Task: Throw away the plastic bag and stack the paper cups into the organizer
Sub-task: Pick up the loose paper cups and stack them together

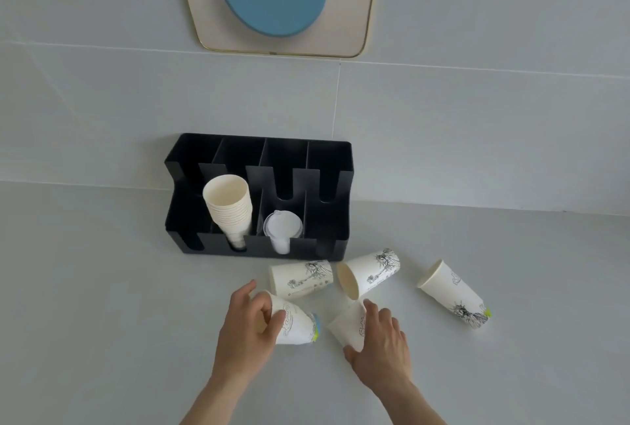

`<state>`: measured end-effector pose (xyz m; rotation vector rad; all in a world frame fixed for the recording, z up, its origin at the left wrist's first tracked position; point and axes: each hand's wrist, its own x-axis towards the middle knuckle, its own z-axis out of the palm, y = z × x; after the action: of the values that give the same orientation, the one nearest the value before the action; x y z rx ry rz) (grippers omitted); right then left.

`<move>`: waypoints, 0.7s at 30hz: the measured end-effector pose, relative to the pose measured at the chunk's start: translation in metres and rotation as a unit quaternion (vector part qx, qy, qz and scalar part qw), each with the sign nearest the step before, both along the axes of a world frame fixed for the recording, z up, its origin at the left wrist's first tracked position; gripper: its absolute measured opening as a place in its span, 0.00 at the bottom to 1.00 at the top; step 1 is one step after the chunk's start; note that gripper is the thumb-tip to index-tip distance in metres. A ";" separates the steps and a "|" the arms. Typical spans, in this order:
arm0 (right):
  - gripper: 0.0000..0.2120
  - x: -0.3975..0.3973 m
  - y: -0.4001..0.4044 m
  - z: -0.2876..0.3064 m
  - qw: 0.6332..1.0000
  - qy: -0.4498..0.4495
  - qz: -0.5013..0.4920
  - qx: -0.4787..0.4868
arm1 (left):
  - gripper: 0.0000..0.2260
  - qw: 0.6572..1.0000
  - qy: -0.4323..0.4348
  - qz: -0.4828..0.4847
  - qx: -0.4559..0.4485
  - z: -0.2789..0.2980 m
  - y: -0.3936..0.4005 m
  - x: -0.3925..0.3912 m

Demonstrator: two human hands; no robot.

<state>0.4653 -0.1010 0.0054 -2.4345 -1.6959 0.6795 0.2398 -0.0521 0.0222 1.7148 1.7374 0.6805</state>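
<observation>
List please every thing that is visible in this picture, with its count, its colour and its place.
organizer: one, black, on the counter against the wall.
stack of paper cups: one, cream, tilted in the organizer's second compartment from the left.
plastic lids: a few, translucent white, in the next compartment to the right.
loose paper cups: five, white with black drawings, lying on the counter before the organizer.
wall decoration: one, beige with a blue disc, above.
counter: one, grey.
left hand: grips one cup.
right hand: rests on another cup.
</observation>
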 end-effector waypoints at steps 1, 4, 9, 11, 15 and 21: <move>0.42 -0.005 0.001 0.001 1.000 0.014 -0.007 0.007 | 0.13 0.999 0.013 -0.022 0.018 0.002 -0.001 -0.006; 0.42 -0.021 0.006 0.008 0.997 0.061 -0.023 0.040 | 0.16 0.992 0.076 -0.080 0.063 0.005 -0.001 -0.019; 0.43 -0.039 0.017 0.027 0.981 0.156 -0.052 0.104 | 0.32 0.989 0.075 -0.107 0.067 0.007 -0.003 -0.023; 0.43 -0.040 0.020 0.037 0.970 0.193 -0.057 0.139 | 0.39 0.991 0.059 -0.109 0.050 0.004 -0.006 -0.021; 0.39 -0.046 0.022 0.059 0.946 0.244 -0.051 0.208 | 0.48 0.993 0.024 -0.114 0.032 0.001 -0.013 -0.020; 0.36 -0.068 0.020 0.091 0.908 0.310 -0.014 0.281 | 0.56 0.993 -0.034 -0.112 -0.004 -0.002 -0.024 -0.027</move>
<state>0.3974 -0.0812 0.0963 -1.6119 -1.3431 0.7267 0.2129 -0.0760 0.0202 1.8259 1.4713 0.6227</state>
